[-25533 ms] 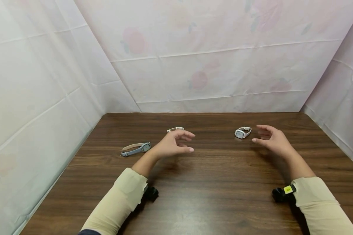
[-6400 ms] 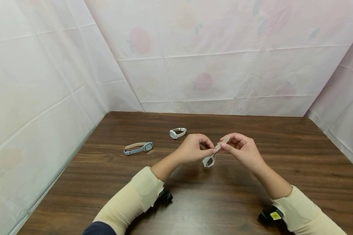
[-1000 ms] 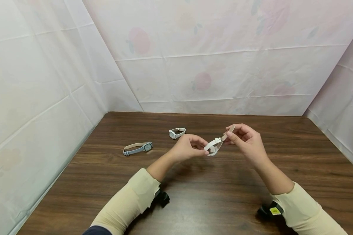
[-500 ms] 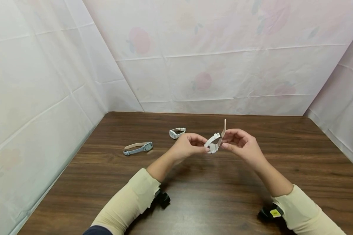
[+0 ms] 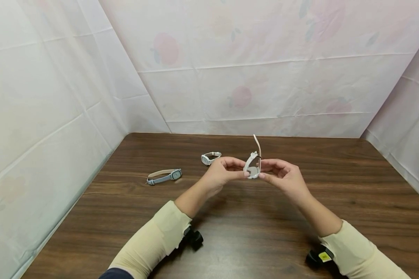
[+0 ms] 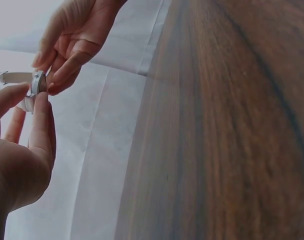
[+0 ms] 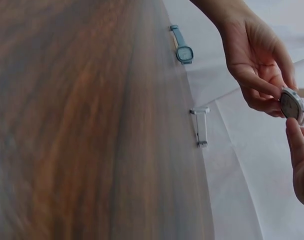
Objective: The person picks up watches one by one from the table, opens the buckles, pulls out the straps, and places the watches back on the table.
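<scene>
A white wristwatch is held up over the table between both hands. Its strap makes a loop above the case, and the free strap end stands up past the buckle. My left hand pinches the left side of the case between thumb and fingers. From the right, my right hand pinches the opposite side. In the right wrist view the watch face shows between the fingertips of both hands. The left wrist view shows the case edge-on, also between both hands' fingertips.
A second white watch lies behind my left hand. Farther left lies a light blue watch with its strap looped. The brown wooden table ends at the back against a pale patterned cloth.
My right hand has let go of the strap end and moved down and left to the case side. The watch has turned more upright. The left hand keeps its pinch.
</scene>
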A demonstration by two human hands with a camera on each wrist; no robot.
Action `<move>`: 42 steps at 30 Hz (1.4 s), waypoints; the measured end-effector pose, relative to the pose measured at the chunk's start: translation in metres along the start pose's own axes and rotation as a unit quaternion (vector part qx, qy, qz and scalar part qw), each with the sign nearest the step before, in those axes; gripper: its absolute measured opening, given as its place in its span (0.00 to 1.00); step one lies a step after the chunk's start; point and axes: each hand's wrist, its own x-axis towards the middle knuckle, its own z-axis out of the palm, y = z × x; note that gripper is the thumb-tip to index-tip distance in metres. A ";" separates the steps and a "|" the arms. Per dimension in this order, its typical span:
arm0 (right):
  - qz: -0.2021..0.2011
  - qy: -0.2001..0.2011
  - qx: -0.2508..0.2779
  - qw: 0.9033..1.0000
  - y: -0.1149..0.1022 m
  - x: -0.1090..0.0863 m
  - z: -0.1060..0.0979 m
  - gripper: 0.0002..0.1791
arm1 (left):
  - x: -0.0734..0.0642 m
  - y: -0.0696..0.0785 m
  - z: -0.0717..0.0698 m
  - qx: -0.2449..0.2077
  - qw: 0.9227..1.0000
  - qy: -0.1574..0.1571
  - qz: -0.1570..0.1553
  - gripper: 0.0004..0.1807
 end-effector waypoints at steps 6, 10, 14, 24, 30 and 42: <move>0.001 0.026 0.021 0.999 0.001 -0.001 0.003 0.17 | -0.002 0.001 0.004 -0.025 1.000 0.009 -0.010 0.19; 0.005 0.029 0.030 0.999 0.001 -0.001 0.004 0.14 | -0.003 0.002 0.005 -0.044 0.999 0.001 -0.017 0.20; 0.012 0.027 0.033 0.999 0.001 -0.002 0.004 0.13 | -0.003 0.000 0.004 -0.032 0.999 -0.011 -0.019 0.20; 0.021 0.017 0.040 0.999 0.002 -0.004 0.006 0.14 | -0.005 0.008 0.002 0.079 0.996 -0.003 0.036 0.18; 0.022 0.005 0.023 0.999 0.001 -0.004 0.008 0.14 | -0.007 0.019 0.002 0.120 0.990 0.026 0.063 0.14; 0.018 -0.013 -0.033 0.999 0.003 -0.005 0.011 0.13 | -0.008 0.019 0.006 0.118 0.990 0.017 0.077 0.10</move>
